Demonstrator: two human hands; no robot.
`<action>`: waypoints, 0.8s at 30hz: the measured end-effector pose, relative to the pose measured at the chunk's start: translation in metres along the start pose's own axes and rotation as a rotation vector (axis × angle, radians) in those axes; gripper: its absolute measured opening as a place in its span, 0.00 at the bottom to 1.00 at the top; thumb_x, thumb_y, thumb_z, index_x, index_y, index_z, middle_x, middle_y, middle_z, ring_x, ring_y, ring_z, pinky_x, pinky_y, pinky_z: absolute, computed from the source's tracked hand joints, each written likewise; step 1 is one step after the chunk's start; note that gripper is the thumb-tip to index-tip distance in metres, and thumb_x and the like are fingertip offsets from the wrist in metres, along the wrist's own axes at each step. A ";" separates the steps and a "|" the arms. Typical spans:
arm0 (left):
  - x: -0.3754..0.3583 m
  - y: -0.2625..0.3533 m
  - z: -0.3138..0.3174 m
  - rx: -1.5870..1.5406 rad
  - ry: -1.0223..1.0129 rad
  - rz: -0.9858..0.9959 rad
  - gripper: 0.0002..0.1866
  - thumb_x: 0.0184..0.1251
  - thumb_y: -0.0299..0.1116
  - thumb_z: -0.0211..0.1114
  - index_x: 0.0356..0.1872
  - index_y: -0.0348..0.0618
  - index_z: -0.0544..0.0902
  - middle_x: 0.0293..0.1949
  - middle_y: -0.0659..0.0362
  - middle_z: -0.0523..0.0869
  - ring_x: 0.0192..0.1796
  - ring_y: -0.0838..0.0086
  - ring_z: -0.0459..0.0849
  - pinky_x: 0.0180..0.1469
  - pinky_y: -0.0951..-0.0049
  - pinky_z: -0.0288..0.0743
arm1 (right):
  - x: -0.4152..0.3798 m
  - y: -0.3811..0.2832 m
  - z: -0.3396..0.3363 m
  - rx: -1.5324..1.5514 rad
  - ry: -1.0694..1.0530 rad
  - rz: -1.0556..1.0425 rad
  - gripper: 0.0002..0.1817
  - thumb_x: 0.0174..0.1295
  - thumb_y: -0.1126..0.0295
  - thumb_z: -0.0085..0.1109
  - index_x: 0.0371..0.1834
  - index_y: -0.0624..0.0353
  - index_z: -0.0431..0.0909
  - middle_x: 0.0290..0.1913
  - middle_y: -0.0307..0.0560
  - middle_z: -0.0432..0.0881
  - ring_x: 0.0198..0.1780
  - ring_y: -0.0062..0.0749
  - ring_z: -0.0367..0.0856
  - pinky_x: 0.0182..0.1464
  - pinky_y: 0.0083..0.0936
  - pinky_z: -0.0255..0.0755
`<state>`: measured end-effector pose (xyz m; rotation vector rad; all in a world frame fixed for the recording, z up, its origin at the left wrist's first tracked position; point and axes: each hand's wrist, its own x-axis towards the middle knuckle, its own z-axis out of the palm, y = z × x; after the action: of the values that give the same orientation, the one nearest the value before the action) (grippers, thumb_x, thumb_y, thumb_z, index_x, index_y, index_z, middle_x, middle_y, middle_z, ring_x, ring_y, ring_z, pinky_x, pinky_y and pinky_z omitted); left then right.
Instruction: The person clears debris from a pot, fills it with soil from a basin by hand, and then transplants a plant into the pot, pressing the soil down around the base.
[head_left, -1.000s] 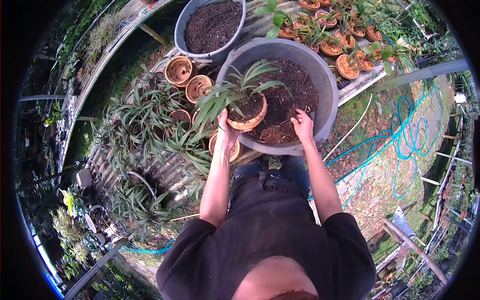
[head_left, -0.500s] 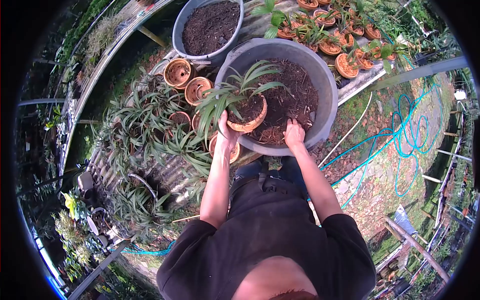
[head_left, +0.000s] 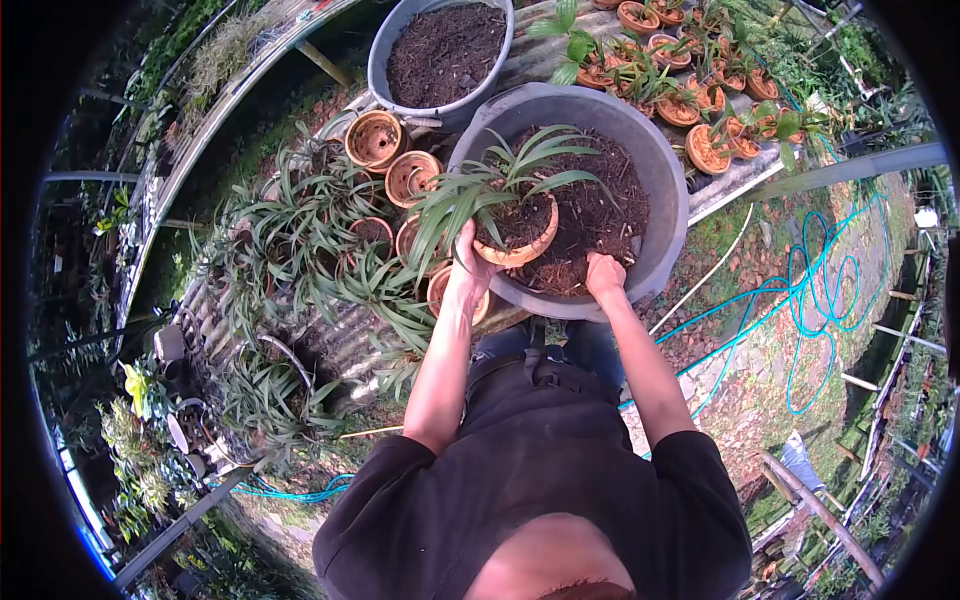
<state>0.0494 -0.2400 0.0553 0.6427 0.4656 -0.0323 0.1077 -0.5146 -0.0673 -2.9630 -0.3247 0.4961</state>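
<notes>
My left hand (head_left: pixel 470 262) is closed on the left side of a clay pot (head_left: pixel 517 254) that holds a plant with long, strap-like green leaves (head_left: pixel 520 170). The pot is tilted over the near left part of a large grey tub (head_left: pixel 668 215) containing dark, fibrous soil (head_left: pixel 618 170). Inside the tub's near right side, just above the soil, my right hand (head_left: pixel 606 274) has its fingers curled in. Whatever those fingers hold is hidden.
A second grey tub (head_left: pixel 376 75) of dark soil (head_left: pixel 445 55) stands behind. Empty clay pots (head_left: pixel 375 140) and leafy potted plants (head_left: pixel 310 225) crowd the left. Several small potted plants (head_left: pixel 708 148) fill the back right. A blue hose (head_left: pixel 800 290) lies coiled on the ground to the right.
The view has shifted slightly, moving the scene to the right. My right hand's fingers, earlier reaching down into the soil, are now curled. My left hand still holds the potted plant.
</notes>
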 end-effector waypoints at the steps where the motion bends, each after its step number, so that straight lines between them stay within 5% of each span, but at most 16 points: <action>1: -0.001 -0.001 -0.001 0.006 0.020 -0.005 0.38 0.76 0.62 0.55 0.75 0.47 0.65 0.71 0.51 0.74 0.70 0.54 0.76 0.65 0.39 0.74 | -0.002 -0.004 -0.013 -0.026 0.061 0.036 0.16 0.72 0.65 0.46 0.41 0.54 0.87 0.41 0.53 0.88 0.48 0.51 0.87 0.52 0.44 0.80; 4: 0.001 -0.002 -0.005 0.047 0.069 0.045 0.35 0.76 0.60 0.55 0.74 0.47 0.67 0.71 0.53 0.75 0.69 0.55 0.77 0.67 0.42 0.73 | -0.012 -0.014 -0.054 -0.250 0.362 0.067 0.12 0.69 0.70 0.50 0.41 0.59 0.85 0.48 0.59 0.85 0.52 0.53 0.85 0.52 0.41 0.80; 7: -0.001 -0.002 -0.004 0.021 0.078 0.019 0.33 0.78 0.57 0.55 0.73 0.47 0.68 0.71 0.53 0.75 0.69 0.56 0.77 0.69 0.45 0.71 | -0.006 -0.012 -0.040 0.126 0.219 -0.132 0.09 0.66 0.72 0.53 0.41 0.62 0.84 0.51 0.60 0.83 0.54 0.56 0.83 0.54 0.43 0.81; 11: 0.000 -0.004 -0.003 -0.003 0.032 0.017 0.32 0.78 0.56 0.55 0.73 0.47 0.68 0.71 0.53 0.76 0.69 0.57 0.77 0.71 0.46 0.70 | -0.003 -0.020 0.010 -0.114 -0.031 -0.050 0.11 0.63 0.71 0.56 0.45 0.66 0.81 0.46 0.63 0.85 0.52 0.50 0.86 0.51 0.40 0.82; 14: 0.002 -0.006 -0.001 0.011 0.037 0.007 0.32 0.78 0.55 0.55 0.74 0.47 0.67 0.71 0.54 0.75 0.69 0.58 0.77 0.69 0.46 0.72 | -0.004 -0.043 -0.015 -0.107 -0.234 -0.036 0.13 0.63 0.70 0.56 0.46 0.66 0.80 0.44 0.59 0.86 0.49 0.47 0.87 0.48 0.37 0.83; 17: 0.001 -0.004 0.003 0.008 0.003 0.005 0.30 0.80 0.52 0.53 0.75 0.49 0.66 0.72 0.57 0.74 0.69 0.63 0.77 0.64 0.47 0.76 | -0.009 -0.032 0.009 -0.199 0.211 -0.007 0.10 0.63 0.71 0.55 0.42 0.64 0.83 0.41 0.56 0.88 0.45 0.46 0.88 0.47 0.36 0.84; 22: 0.007 -0.010 -0.006 -0.004 0.041 -0.026 0.31 0.80 0.53 0.54 0.76 0.47 0.65 0.73 0.57 0.72 0.71 0.62 0.75 0.66 0.48 0.75 | -0.010 -0.028 -0.001 -0.163 -0.103 0.061 0.11 0.66 0.68 0.53 0.36 0.55 0.87 0.43 0.53 0.89 0.49 0.46 0.87 0.48 0.40 0.83; 24: 0.010 -0.014 -0.006 0.039 0.055 0.004 0.33 0.78 0.55 0.53 0.75 0.47 0.65 0.71 0.53 0.74 0.69 0.58 0.77 0.65 0.45 0.76 | -0.014 -0.026 0.001 -0.215 -0.001 0.055 0.13 0.67 0.67 0.51 0.35 0.54 0.87 0.41 0.52 0.89 0.47 0.45 0.88 0.51 0.41 0.81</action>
<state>0.0536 -0.2470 0.0392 0.6842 0.5181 -0.0198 0.0901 -0.4929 -0.0601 -3.1875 -0.3166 0.4981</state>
